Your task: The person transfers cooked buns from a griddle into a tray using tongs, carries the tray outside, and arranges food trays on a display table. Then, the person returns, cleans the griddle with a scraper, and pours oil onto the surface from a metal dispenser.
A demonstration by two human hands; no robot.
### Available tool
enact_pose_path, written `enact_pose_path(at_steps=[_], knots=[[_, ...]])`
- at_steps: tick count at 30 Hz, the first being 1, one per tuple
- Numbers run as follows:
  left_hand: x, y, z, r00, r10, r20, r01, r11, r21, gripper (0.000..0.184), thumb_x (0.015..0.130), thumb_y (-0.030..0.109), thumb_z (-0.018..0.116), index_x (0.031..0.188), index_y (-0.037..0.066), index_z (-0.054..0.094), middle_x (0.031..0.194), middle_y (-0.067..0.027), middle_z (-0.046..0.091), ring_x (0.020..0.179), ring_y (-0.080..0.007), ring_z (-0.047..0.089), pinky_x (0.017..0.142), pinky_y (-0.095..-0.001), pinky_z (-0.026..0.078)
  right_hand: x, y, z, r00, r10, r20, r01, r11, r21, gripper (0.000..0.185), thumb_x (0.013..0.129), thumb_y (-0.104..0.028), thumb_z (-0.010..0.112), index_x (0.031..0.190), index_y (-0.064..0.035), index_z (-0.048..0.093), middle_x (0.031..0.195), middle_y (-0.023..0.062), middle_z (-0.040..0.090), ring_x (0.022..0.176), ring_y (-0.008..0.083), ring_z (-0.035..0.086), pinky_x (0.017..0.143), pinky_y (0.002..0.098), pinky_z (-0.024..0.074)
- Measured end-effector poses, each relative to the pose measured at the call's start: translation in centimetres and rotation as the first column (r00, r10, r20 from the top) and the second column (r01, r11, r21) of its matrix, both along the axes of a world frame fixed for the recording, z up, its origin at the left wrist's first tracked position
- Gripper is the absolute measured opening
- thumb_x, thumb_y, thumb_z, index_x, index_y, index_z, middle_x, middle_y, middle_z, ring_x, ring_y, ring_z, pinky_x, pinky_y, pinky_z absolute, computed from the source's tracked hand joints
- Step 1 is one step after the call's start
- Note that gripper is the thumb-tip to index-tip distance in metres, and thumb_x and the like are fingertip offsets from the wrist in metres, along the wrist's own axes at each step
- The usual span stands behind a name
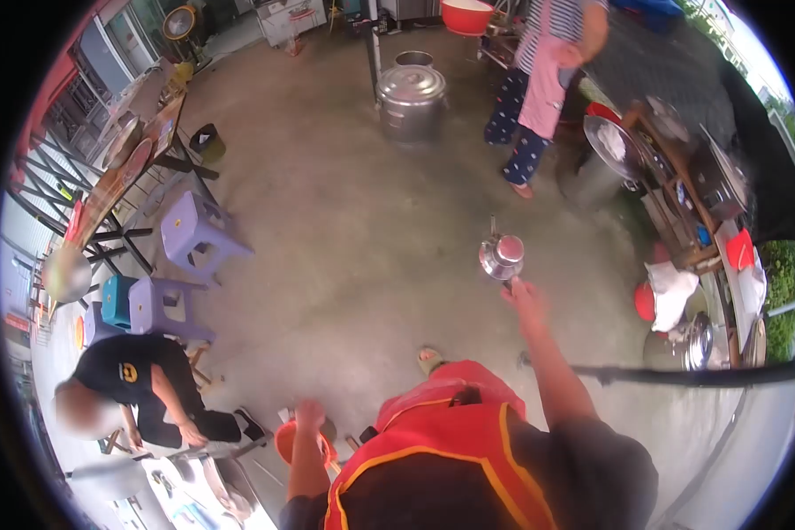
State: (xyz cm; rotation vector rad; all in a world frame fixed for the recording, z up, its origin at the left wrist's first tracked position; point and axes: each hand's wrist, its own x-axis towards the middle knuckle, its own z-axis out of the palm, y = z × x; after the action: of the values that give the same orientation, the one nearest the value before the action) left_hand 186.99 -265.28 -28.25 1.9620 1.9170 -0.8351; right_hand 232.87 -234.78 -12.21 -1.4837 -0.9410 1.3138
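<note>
My right hand [525,299], arm stretched forward, is closed on the dark handle of a small shiny metal pot [503,260]. The pot is held out over the concrete floor, and a thin metal piece sticks out from its far side. My left hand [309,414] is low on the left, with its fingers folded. An orange-red basket [284,439] is below and beside that hand, partly covered by my forearm. Whether the hand touches its rim, I cannot tell. A red apron [450,411] with yellow edging covers my front.
A large lidded steel pot [412,99] stands ahead. A person in a pink apron [546,93] is near a wide steel drum [594,168]. Purple stools [194,234] and a wooden table [141,177] line the left. A seated person [163,389] bends over a low table.
</note>
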Motion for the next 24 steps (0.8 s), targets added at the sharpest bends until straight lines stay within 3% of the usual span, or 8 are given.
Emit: enact_pose_path(at_steps=[7, 11, 14, 17, 20, 21, 22, 24], knots=[[-4.7, -0.9, -5.5, 0.810, 0.550, 0.204, -0.487, 0.824, -0.289, 0.011, 0.071, 0.018, 0.057, 0.078, 0.013, 0.064, 0.092, -0.0077, 0.058, 0.088, -0.0224, 0.056, 0.067, -0.0340, 0.047, -17.9, 22.8, -0.2, 0.972, 0.066, -0.224, -0.055, 0.997, 0.053, 0.025, 0.082, -0.022, 0.056, 0.076, 0.0023, 0.055, 0.069, 0.0021, 0.050, 0.068, 0.0156, 0.058, 0.062, 0.0241, 0.0461], [-14.0, 7.7, -8.8, 0.753, 0.627, 0.198, -0.554, 0.768, -0.321, 0.012, 0.068, 0.016, 0.059, 0.079, 0.013, 0.064, 0.095, -0.0075, 0.058, 0.091, -0.0226, 0.055, 0.070, -0.0344, 0.047, -28.9, 34.1, 0.2, 0.952, 0.146, -0.268, -0.091, 0.974, 0.208, 0.022, 0.083, -0.018, 0.053, 0.069, -0.0010, 0.050, 0.065, 0.0005, 0.041, 0.063, 0.0154, 0.055, 0.066, 0.0280, 0.0507], [-24.3, 17.8, -10.0, 0.782, 0.600, 0.171, -0.536, 0.786, -0.307, 0.015, 0.066, 0.015, 0.060, 0.080, 0.014, 0.064, 0.098, -0.0074, 0.057, 0.093, -0.0227, 0.055, 0.073, -0.0347, 0.046, -37.8, 42.6, 5.2, 0.972, 0.085, -0.219, -0.083, 0.996, 0.019, 0.022, 0.085, -0.014, 0.048, 0.065, -0.0066, 0.040, 0.064, -0.0008, 0.032, 0.058, 0.0079, 0.038, 0.073, 0.0318, 0.0516], [-37.4, 33.2, -9.4, 0.923, 0.378, 0.068, -0.367, 0.920, -0.134, 0.017, 0.064, 0.014, 0.062, 0.081, 0.014, 0.064, 0.100, -0.0073, 0.057, 0.095, -0.0228, 0.055, 0.076, -0.0350, 0.046, -44.6, 50.6, 6.5, 0.965, 0.073, -0.253, -0.073, 0.997, 0.010, 0.020, 0.085, -0.014, 0.048, 0.068, -0.0061, 0.042, 0.065, -0.0005, 0.032, 0.058, 0.0082, 0.038, 0.072, 0.0315, 0.0518], [-49.1, 51.5, -2.4, 1.000, -0.010, 0.016, 0.000, 0.856, 0.516, 0.019, 0.069, 0.015, 0.060, 0.087, 0.009, 0.060, 0.093, -0.0058, 0.059, 0.089, -0.0199, 0.056, 0.071, -0.0315, 0.047, -51.3, 58.9, 7.6, 0.962, 0.030, -0.271, -0.033, 0.999, -0.006, 0.017, 0.085, -0.015, 0.048, 0.071, -0.0062, 0.044, 0.065, -0.0006, 0.033, 0.057, 0.0081, 0.038, 0.070, 0.0308, 0.0516], [-50.7, 59.4, 4.0, 0.619, 0.445, 0.648, -0.748, 0.586, 0.313, 0.018, 0.072, 0.018, 0.057, 0.087, 0.008, 0.060, 0.085, -0.0065, 0.060, 0.085, -0.0205, 0.058, 0.068, -0.0307, 0.046, -53.3, 61.9, 7.4, 0.964, 0.041, -0.262, -0.042, 0.999, 0.003, 0.016, 0.085, -0.015, 0.048, 0.072, -0.0061, 0.045, 0.066, -0.0006, 0.034, 0.058, 0.0080, 0.039, 0.070, 0.0307, 0.0516], [-51.6, 66.4, 9.5, -0.224, 0.483, 0.846, -0.953, 0.073, -0.294, 0.019, 0.076, 0.020, 0.055, 0.087, 0.007, 0.060, 0.078, -0.0072, 0.061, 0.080, -0.0211, 0.059, 0.066, -0.0299, 0.046, -55.3, 64.9, 7.0, 0.966, 0.051, -0.253, -0.050, 0.999, 0.009, 0.015, 0.085, -0.015, 0.048, 0.073, -0.0060, 0.045, 0.066, -0.0006, 0.034, 0.058, 0.0079, 0.039, 0.070, 0.0306, 0.0516], [-56.7, 75.1, 11.8, -0.039, 0.449, 0.893, -0.981, 0.152, -0.119, 0.021, 0.078, 0.023, 0.052, 0.087, 0.006, 0.060, 0.071, -0.0076, 0.060, 0.077, -0.0216, 0.060, 0.063, -0.0300, 0.045, -59.6, 71.0, 6.3, 0.969, 0.067, -0.237, -0.062, 0.998, 0.029, 0.013, 0.085, -0.015, 0.048, 0.075, -0.0056, 0.047, 0.068, -0.0005, 0.036, 0.059, 0.0079, 0.040, 0.069, 0.0306, 0.0517]])
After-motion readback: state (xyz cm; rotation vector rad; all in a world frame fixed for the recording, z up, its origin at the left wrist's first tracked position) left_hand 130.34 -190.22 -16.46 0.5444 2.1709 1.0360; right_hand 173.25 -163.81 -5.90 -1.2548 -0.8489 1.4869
